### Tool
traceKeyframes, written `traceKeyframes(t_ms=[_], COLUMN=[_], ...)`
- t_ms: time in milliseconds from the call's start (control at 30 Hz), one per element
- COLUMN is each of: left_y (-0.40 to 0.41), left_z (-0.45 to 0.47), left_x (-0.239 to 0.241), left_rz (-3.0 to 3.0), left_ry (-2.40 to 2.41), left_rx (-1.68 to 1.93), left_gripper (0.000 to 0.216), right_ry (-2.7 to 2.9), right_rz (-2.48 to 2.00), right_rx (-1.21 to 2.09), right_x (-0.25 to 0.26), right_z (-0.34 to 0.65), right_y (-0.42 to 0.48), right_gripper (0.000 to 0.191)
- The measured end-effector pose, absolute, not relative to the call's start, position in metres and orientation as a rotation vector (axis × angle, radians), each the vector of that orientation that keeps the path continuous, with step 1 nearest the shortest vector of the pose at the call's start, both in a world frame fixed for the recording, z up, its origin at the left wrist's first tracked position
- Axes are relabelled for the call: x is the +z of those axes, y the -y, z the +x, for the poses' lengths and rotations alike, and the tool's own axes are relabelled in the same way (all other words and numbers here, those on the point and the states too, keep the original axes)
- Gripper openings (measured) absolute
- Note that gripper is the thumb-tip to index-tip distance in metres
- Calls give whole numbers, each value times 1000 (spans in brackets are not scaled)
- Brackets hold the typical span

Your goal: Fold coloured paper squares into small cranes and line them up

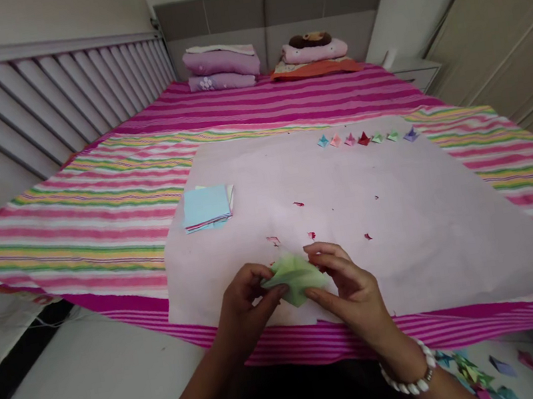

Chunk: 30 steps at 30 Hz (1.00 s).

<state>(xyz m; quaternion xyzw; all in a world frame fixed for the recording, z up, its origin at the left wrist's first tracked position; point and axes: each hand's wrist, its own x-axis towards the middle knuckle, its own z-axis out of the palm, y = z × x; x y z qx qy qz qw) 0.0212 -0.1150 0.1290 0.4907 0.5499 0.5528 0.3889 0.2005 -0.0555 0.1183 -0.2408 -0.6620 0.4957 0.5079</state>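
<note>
Both hands pinch a partly folded light green paper (295, 278) just above the near edge of a large pale pink sheet (401, 218) spread on the bed. My left hand (243, 304) grips the paper's left side with thumb and fingers closed. My right hand (352, 287), with a white bead bracelet on its wrist, pinches the right side. A stack of square papers (207, 206), light blue on top, lies to the far left on the sheet. A row of several small folded paper pieces (367, 138) in different colours sits at the far right of the sheet.
The bed has a pink, yellow and green striped cover (95, 206). Folded pillows and blankets (222, 66) lie at the headboard. A slatted rail (52, 92) runs along the left side. Small red paper scraps (299, 204) dot the sheet. Coloured paper pieces (476, 375) lie on the floor at lower right.
</note>
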Motion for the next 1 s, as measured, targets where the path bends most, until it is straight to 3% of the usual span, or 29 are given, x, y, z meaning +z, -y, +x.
traceKeyframes(t_ms=[267,467,667,1000], left_y=[114,115,114,114], left_z=[22,22,25,22], left_x=[128,127,124,118], left_rz=[1288,1262,1265,1450], left_ry=[-1367,-1366,-1319,-1372], left_rx=[1409,1405,1495,1435], left_gripper=[18,17,32,35], right_ry=[1622,1635,1776,1655], right_rz=[-603,-632,-660,-635], right_rx=[1222,1220,971,1258], right_x=[121,125,128,119], right_z=[202,201,202,200], right_y=[55,56,57,52], right_gripper=[29,10,14,18])
